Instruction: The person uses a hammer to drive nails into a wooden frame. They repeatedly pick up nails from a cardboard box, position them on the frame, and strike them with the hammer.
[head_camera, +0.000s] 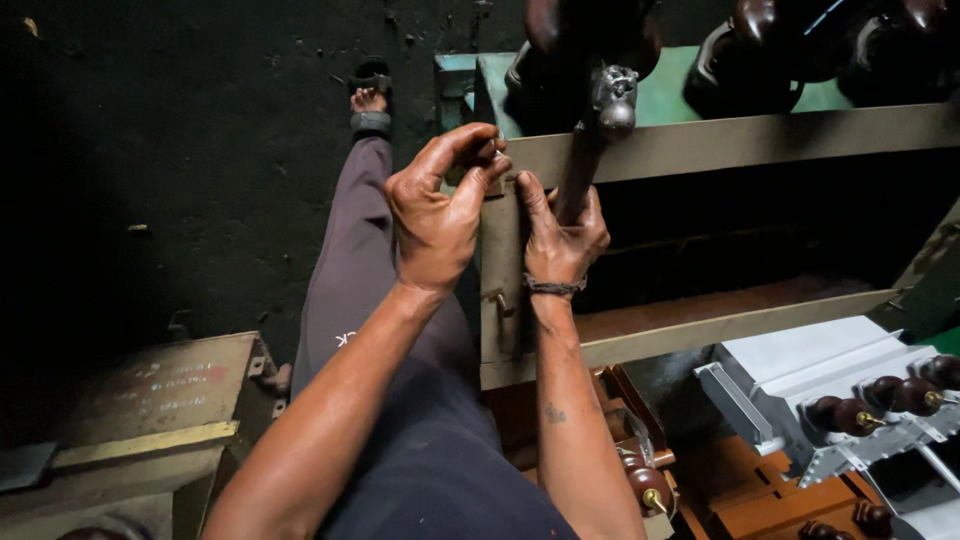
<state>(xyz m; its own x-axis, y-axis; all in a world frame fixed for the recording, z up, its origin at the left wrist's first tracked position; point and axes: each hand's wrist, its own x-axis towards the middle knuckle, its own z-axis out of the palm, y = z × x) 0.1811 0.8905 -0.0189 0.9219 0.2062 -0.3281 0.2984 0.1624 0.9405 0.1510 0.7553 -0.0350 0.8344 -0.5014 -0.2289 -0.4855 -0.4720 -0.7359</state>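
— On the dark, stained concrete floor (180, 150), what do I have under me?

— I see my leg in grey trousers (350, 270) stretched out, a sandalled foot (370, 100) at its end. Ahead stands a dull olive metal frame (720, 140) with a green top, dark brown insulators (740, 70) sitting on it.

— Any labels or boxes?

— At lower left, a worn olive metal box (160, 400) carries faded reddish lettering on its lid. At lower right, a pale grey finned unit (810, 370) holds a row of brown bushings (880, 395) with brass tips.

— And my hands?

— My left hand (437, 215) pinches something small at the frame's upper corner, thumb and forefinger pressed together; I cannot tell what it is. My right hand (560, 235) is wrapped tight around a dark metal rod (585, 150) that rises to a grey clamp fitting (613, 98) at the frame's top edge. A cord band (553, 287) circles that wrist. A small brass bolt (499, 299) sticks out of the frame's upright, below both hands.
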